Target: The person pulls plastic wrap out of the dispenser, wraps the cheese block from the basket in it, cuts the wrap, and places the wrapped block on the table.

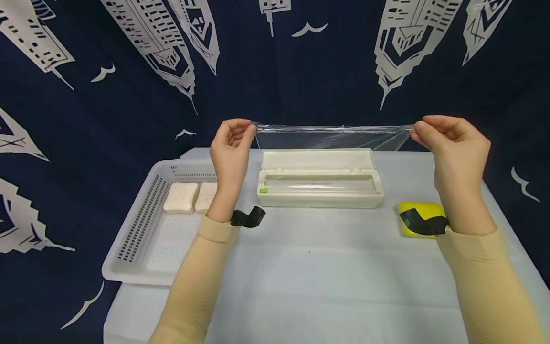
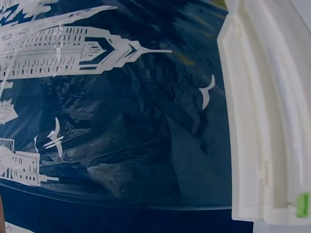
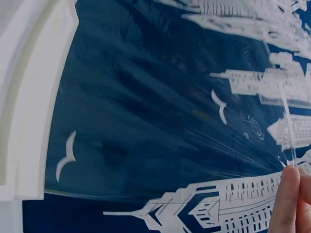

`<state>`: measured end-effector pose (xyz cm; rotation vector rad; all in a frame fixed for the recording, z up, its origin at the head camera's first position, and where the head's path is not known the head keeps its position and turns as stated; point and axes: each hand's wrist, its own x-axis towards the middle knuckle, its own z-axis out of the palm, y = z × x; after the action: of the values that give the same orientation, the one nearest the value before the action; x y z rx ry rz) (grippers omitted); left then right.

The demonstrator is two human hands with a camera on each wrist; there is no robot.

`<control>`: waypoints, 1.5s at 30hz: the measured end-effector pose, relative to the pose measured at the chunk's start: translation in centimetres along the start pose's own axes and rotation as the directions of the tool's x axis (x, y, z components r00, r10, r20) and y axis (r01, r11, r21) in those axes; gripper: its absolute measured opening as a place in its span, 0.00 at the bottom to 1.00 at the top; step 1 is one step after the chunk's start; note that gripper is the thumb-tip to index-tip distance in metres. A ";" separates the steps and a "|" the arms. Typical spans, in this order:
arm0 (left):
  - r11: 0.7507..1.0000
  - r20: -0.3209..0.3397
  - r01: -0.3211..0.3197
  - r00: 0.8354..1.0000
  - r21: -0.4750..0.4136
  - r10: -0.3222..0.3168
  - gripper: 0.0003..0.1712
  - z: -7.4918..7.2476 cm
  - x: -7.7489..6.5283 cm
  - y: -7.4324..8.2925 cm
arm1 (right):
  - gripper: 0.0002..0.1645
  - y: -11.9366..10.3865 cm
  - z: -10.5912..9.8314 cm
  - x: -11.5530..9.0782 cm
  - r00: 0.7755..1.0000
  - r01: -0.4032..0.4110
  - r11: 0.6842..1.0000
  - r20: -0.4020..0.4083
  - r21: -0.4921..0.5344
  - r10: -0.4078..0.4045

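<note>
A sheet of clear plastic wrap (image 1: 335,138) is stretched between my two raised hands, above and behind the white wrap dispenser box (image 1: 320,199). My left hand (image 1: 232,148) pinches its left corner between thumb and fingers. The right hand (image 1: 455,148) pinches the opposite corner. In the right wrist view, creases in the film fan out from the fingertips (image 3: 290,177). The dispenser's lid stands raised, and a roll of wrap (image 1: 320,183) shows inside. A small green slider (image 2: 302,205) sits at the box's left end. Seen from the left wrist, the film spreads out from the box edge.
On the left, a white perforated basket (image 1: 143,272) holds two pale bread slices (image 1: 181,197), one partly behind my left wrist. A yellow block-like object (image 1: 418,210) lies beneath my right wrist. A dark patterned cloth (image 1: 301,76) hangs behind the white table (image 1: 322,286).
</note>
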<state>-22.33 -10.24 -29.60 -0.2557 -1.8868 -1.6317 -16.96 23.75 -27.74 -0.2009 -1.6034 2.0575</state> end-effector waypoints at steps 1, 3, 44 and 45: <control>1.000 0.008 0.006 1.000 0.015 -0.006 0.10 -0.3 -0.5 -0.1 | 0.19 0.1 -0.4 -0.5 1.000 -0.012 1.000 0.012 -0.007 0.012; 0.999 0.025 0.016 1.000 0.042 -0.017 0.09 -0.9 -1.6 -0.2 | 0.19 0.4 -1.3 -1.7 0.999 -0.040 0.998 0.032 -0.053 0.042; 0.950 0.645 0.077 0.717 0.304 -0.264 0.06 -11.3 -24.0 -6.5 | 0.47 12.1 -14.5 -18.6 0.589 -0.580 0.414 -0.011 -0.702 0.808; 0.941 0.643 0.097 0.708 0.323 -0.293 0.06 -11.3 -24.2 -6.7 | 0.46 12.4 -14.5 -18.7 0.598 -0.552 0.414 0.002 -0.724 0.802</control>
<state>-3.10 -16.39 -48.34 -0.6331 -2.7594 -1.4976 1.36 25.16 -47.17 -0.9683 -2.8498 1.9878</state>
